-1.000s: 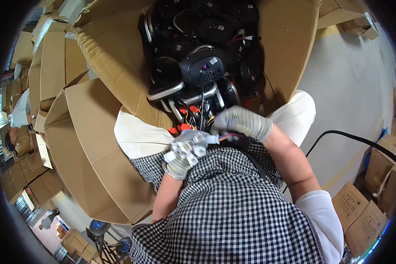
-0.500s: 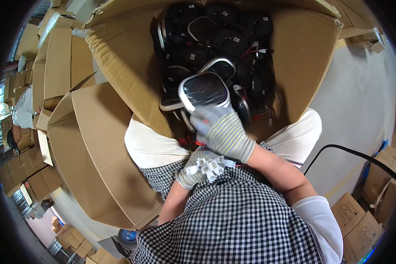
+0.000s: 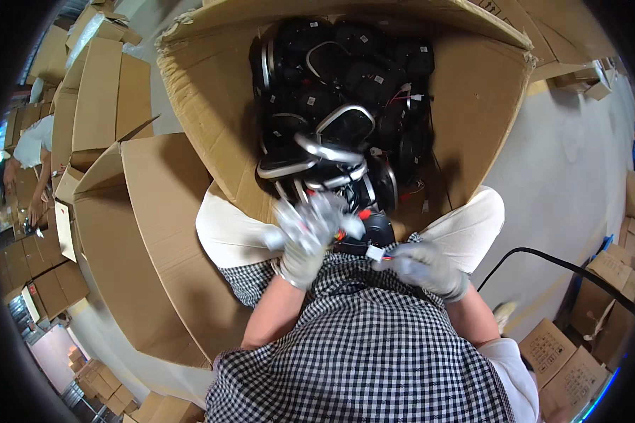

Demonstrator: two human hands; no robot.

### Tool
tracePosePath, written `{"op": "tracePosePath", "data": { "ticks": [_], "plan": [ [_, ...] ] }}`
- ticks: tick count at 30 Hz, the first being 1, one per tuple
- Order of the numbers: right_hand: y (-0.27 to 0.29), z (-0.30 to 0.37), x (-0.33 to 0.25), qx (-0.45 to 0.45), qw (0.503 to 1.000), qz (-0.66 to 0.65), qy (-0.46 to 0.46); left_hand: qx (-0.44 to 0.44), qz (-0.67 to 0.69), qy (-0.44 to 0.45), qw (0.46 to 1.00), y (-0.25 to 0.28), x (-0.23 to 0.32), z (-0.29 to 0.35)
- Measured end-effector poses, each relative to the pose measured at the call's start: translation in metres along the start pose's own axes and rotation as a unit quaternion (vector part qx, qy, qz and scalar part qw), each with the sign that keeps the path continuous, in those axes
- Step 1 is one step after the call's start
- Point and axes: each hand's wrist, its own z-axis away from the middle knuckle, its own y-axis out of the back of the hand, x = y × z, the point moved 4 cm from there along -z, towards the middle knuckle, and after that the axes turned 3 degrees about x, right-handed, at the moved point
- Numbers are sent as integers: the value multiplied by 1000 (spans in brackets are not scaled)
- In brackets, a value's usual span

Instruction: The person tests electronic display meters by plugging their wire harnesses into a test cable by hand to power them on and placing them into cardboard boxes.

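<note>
My gloved left hand point(image 3: 303, 262) is smeared by motion in front of my lap. It is closed on a bunch of white plug connectors point(image 3: 309, 220), whose outlines are blurred. To its right, my gloved right hand point(image 3: 430, 268) pinches thin coloured wires that end in a white connector point(image 3: 375, 252). Just beyond both hands, a large carton point(image 3: 204, 106) between my knees holds many black units with silver rims. One silver-rimmed black unit point(image 3: 331, 151) is tilted and blurred on the pile. A round black part point(image 3: 374, 231) lies beside the red connector point(image 3: 364, 213).
An opened carton point(image 3: 169, 233) stands along my left side, with stacked cartons behind it. Another person point(image 3: 39, 155) bends over boxes at the far left. A black cable point(image 3: 543, 252) curves across the right, near printed cartons point(image 3: 554, 349) on the floor.
My right hand has left the black unit and drawn back to the lower right, now with a wired white connector. The unit has tipped onto the pile. My left hand has risen with its bunch.
</note>
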Motion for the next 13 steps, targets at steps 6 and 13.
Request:
{"op": "tracePosePath", "data": {
  "ticks": [6,13],
  "plan": [
    [51,40,-18,269,946,-103,147,385,-466,-131,786,116,59,-40],
    [65,1,6,304,945,-104,61,340,-470,-83,810,284,102,37]
  ]
}}
